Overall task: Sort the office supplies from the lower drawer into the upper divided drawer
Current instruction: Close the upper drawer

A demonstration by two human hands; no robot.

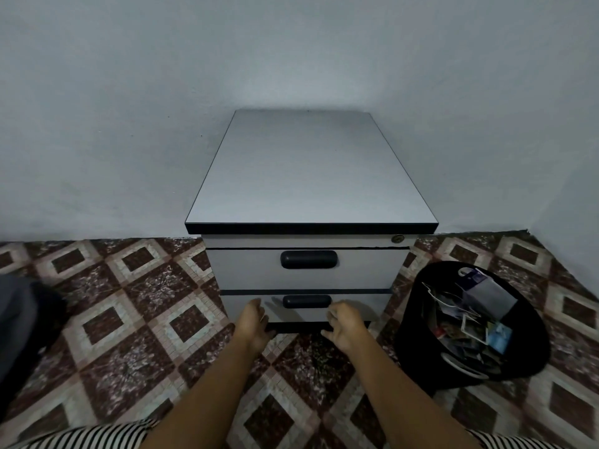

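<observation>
A grey drawer cabinet [311, 176] with a black-edged top stands against the wall. Its upper drawer [246, 268] and lower drawer [356, 306] are both closed, each with a black handle. My left hand [254, 322] hovers in front of the lower drawer, left of its handle [306, 301], fingers loosely curled and holding nothing. On the other side of that handle is my right hand [345, 325], also loosely curled and empty. The drawers' contents are hidden.
A black waste bin [418, 345] full of paper and packaging stands on the patterned tile floor right of the cabinet. A keyhole [398, 238] sits at the cabinet's top right. A dark object [19, 322] lies at the left edge.
</observation>
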